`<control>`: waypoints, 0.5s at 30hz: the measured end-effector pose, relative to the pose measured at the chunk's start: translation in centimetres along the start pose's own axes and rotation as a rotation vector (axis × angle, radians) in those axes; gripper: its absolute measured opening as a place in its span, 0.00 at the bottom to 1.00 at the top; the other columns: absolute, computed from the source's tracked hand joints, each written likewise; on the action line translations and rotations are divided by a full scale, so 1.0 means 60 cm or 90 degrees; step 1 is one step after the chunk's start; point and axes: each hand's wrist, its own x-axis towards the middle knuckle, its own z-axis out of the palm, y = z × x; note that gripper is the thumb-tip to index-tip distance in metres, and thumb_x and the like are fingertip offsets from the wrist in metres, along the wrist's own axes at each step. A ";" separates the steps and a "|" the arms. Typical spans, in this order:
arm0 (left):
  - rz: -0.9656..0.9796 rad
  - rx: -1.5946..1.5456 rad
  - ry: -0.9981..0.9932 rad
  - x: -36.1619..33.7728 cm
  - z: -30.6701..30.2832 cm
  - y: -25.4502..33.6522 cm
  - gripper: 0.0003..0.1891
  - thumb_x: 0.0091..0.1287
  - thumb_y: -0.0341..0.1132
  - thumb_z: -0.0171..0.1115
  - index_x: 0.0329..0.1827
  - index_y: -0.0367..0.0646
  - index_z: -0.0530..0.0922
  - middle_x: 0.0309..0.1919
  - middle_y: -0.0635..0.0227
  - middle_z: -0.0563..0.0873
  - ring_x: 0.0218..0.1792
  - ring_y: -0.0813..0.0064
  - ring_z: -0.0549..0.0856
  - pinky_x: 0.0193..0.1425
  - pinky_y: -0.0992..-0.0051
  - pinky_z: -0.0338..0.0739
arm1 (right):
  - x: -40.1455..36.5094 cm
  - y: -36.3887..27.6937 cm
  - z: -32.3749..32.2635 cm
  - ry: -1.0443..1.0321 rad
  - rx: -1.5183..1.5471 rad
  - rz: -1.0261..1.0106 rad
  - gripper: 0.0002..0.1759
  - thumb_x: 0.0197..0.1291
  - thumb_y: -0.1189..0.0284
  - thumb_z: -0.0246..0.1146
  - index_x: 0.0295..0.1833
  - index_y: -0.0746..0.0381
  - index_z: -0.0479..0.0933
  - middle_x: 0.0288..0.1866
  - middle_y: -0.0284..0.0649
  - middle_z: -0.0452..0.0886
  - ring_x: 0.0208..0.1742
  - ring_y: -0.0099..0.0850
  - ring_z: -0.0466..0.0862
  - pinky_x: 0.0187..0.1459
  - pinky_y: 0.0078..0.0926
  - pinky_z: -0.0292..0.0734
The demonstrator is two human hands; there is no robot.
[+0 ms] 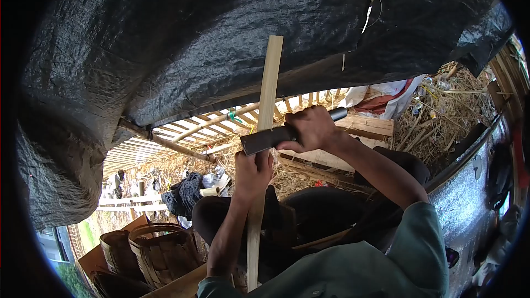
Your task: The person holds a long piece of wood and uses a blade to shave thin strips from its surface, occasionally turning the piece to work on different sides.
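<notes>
A long pale wooden strip (270,83) stands nearly upright in front of me, its lower end reaching down by my shirt. My left hand (254,174) is wrapped round the strip at about its middle. Just above it, a dark broad-bladed tool (260,141) lies across the strip. My right hand (312,128) grips this tool, and its dark handle end sticks out to the right past the fist. The blade's far end is just over my left hand; its cutting edge cannot be made out.
Black plastic sheeting (221,44) hangs overhead, close to the strip's top. Woven baskets (165,254) stand in a box at lower left. A slatted bamboo fence (143,154) lies beyond. Wooden blocks (367,126) and straw (441,107) are at right.
</notes>
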 end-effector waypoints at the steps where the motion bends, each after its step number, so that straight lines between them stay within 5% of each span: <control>1: -0.068 -0.040 0.000 0.000 -0.002 0.010 0.10 0.73 0.34 0.47 0.35 0.39 0.70 0.12 0.74 0.69 0.09 0.85 0.69 0.12 0.81 0.61 | 0.010 0.014 0.001 0.004 0.012 0.089 0.41 0.53 0.31 0.51 0.28 0.62 0.80 0.18 0.47 0.79 0.23 0.46 0.83 0.26 0.40 0.79; 3: -0.154 -0.116 -0.003 -0.006 0.004 0.040 0.10 0.73 0.34 0.46 0.33 0.39 0.70 0.12 0.73 0.70 0.09 0.85 0.69 0.12 0.80 0.61 | 0.049 0.066 -0.027 0.022 -0.005 0.313 0.42 0.55 0.31 0.48 0.29 0.64 0.82 0.22 0.51 0.81 0.28 0.51 0.84 0.31 0.44 0.80; 4: -0.003 -0.062 0.011 -0.016 0.023 0.037 0.11 0.74 0.35 0.45 0.33 0.40 0.68 0.12 0.73 0.69 0.09 0.85 0.68 0.12 0.80 0.61 | 0.066 0.102 -0.057 0.035 -0.036 0.451 0.43 0.57 0.32 0.47 0.29 0.65 0.82 0.24 0.53 0.82 0.30 0.54 0.84 0.33 0.47 0.80; 6: -0.084 -0.144 -0.064 -0.031 0.031 0.045 0.11 0.74 0.35 0.44 0.33 0.40 0.67 0.13 0.74 0.68 0.09 0.85 0.68 0.11 0.81 0.61 | 0.085 0.149 -0.093 0.174 0.074 0.539 0.44 0.59 0.32 0.44 0.27 0.66 0.81 0.26 0.55 0.82 0.36 0.57 0.83 0.38 0.49 0.79; 13: -0.242 -0.274 -0.069 -0.002 -0.002 0.045 0.11 0.75 0.36 0.46 0.40 0.37 0.71 0.16 0.71 0.71 0.10 0.84 0.69 0.13 0.82 0.63 | 0.067 0.131 -0.064 0.209 0.190 0.449 0.44 0.61 0.35 0.43 0.29 0.68 0.81 0.26 0.59 0.80 0.40 0.57 0.82 0.44 0.45 0.78; 15: -0.289 -0.331 -0.067 0.006 -0.001 0.049 0.12 0.75 0.37 0.46 0.45 0.35 0.72 0.18 0.69 0.73 0.11 0.82 0.70 0.15 0.81 0.64 | 0.064 0.100 -0.054 0.094 0.226 0.434 0.42 0.62 0.37 0.44 0.32 0.67 0.82 0.24 0.56 0.80 0.38 0.55 0.83 0.42 0.45 0.78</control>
